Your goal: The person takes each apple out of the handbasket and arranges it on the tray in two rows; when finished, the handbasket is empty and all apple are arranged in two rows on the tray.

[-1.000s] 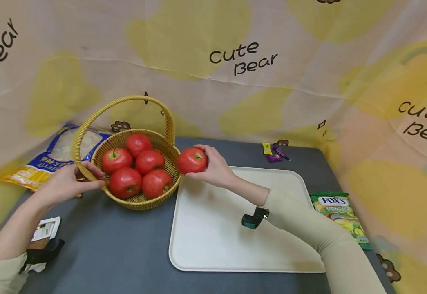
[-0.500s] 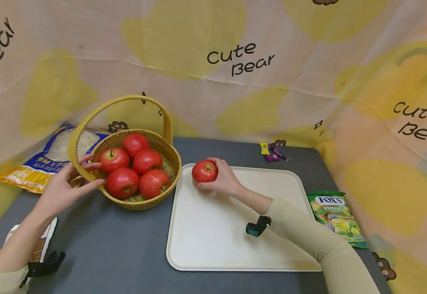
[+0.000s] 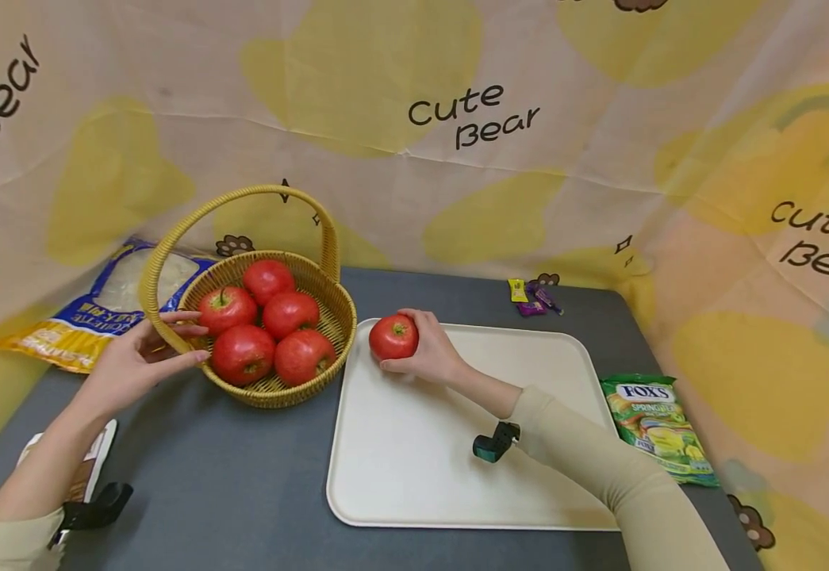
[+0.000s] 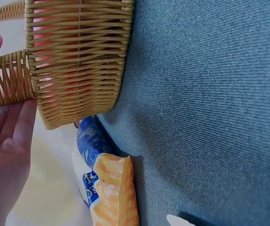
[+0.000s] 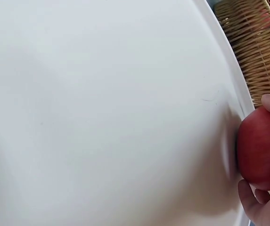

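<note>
A red apple [image 3: 393,336] is held in the right hand [image 3: 424,351], with the fingers curled round it. The apple sits at the far left corner of the white tray [image 3: 457,476]. From the right wrist view, the apple [image 5: 262,155] seems to be touching the tray [image 5: 102,117], but this cannot be seen for sure. The woven basket [image 5: 255,47] is seen just past the tray's edge.

The left hand [image 3: 136,361] is placed at the near left side of the basket [image 3: 271,388], where the tall handle [image 3: 164,246] meets the rim. The fingers are kept nearly straight and spread apart. In the left wrist view, the fingers [image 4: 12,132] are seen lying flat against the handle [image 4: 5,80], and nothing is gripped.

Five more red apples [image 3: 264,321] are kept inside the basket. The basket and the tray are set side by side on a grey table [image 3: 228,476].

A blue and yellow bag [image 3: 93,309] is seen behind the basket. A green sweet packet [image 3: 657,424] is laid to the right of the tray. Some small wrapped sweets [image 3: 531,297] are found near the back of the table. A patterned cloth with the words "Cute Bear" [image 3: 474,117] is hung behind it all.
</note>
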{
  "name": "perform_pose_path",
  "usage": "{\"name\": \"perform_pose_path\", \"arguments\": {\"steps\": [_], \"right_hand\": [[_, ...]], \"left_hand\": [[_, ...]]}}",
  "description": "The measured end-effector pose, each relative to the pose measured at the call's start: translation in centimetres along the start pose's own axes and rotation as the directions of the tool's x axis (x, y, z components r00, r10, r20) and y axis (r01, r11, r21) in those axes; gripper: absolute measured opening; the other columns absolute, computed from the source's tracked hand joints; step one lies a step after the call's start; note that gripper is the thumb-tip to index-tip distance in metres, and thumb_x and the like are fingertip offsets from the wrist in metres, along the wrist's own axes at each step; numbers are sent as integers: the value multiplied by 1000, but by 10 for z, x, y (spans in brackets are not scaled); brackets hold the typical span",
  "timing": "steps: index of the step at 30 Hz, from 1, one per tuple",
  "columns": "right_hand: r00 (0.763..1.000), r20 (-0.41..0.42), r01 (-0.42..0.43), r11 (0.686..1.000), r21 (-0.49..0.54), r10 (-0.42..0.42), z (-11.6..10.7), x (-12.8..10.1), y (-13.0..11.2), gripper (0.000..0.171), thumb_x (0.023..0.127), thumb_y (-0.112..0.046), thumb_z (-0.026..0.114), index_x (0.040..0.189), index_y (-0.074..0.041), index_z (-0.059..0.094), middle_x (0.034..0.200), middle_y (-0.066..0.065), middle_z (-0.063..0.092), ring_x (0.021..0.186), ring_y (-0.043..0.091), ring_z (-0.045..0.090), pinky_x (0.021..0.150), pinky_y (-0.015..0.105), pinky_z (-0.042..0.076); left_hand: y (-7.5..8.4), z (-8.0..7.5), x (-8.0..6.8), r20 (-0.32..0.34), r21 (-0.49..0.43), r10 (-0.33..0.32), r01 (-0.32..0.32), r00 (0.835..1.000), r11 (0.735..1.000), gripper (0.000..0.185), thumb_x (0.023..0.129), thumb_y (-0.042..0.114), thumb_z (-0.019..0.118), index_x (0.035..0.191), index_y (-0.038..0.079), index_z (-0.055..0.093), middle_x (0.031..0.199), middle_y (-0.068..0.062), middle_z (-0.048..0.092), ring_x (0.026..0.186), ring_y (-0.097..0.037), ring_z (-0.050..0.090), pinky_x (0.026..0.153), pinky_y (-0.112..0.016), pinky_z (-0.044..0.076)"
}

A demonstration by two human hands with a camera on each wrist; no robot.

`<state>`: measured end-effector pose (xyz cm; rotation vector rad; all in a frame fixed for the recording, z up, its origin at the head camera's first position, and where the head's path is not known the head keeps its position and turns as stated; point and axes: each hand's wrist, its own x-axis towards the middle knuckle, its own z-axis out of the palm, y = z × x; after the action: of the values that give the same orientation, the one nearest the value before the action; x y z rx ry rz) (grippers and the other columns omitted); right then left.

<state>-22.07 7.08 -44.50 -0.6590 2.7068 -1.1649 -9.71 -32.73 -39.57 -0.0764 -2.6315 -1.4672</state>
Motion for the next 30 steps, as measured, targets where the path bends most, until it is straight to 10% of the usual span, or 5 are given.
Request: {"name": "perform_pose_path", "arguments": {"steps": [9,15,22,27,30], "right_hand": [[999,-1,44,999,-10,-44,0,-1,-3,87,70,-33,86,141,-10,40,134,9,44,119,24,46,92,40,49],[974,-71,215,977,8,-214,-16,8,-31,56,81,-30,80,129,-14,57,130,1,52,117,16,46,90,36,50],[870,256,423,905,51,-422,-12,32,-89,44,85,-27,76,123,-11,63,120,1,58,107,15,53,89,31,51],[762,513,519,847,-118,-395,11,49,-113,51,87,-36,72,130,-13,57,130,2,54,118,15,49,96,21,39],[739,581,527,830,-182,-342,21,55,-120,56,86,-37,72,134,-14,54,134,3,50,123,14,45,99,21,37]], "left_hand": [[-2,1,1,-17,13,-4,4,1000,1000,50,85,17,77,128,7,55,114,-2,68,96,2,63,80,-6,44],[-3,1,0,-25,20,-7,8,1000,1000,47,85,19,78,126,8,56,114,-6,67,95,1,63,80,-6,45],[-3,0,1,-26,33,-21,22,999,999,47,86,21,77,125,10,56,116,-9,66,96,3,62,80,-5,44],[-3,0,0,-21,26,-25,26,999,999,48,86,21,77,127,8,55,115,-6,66,96,2,62,80,-5,44],[-4,0,-1,-9,22,-11,12,1000,1000,49,86,20,77,127,6,54,114,-3,66,96,2,61,80,-6,44]]}}
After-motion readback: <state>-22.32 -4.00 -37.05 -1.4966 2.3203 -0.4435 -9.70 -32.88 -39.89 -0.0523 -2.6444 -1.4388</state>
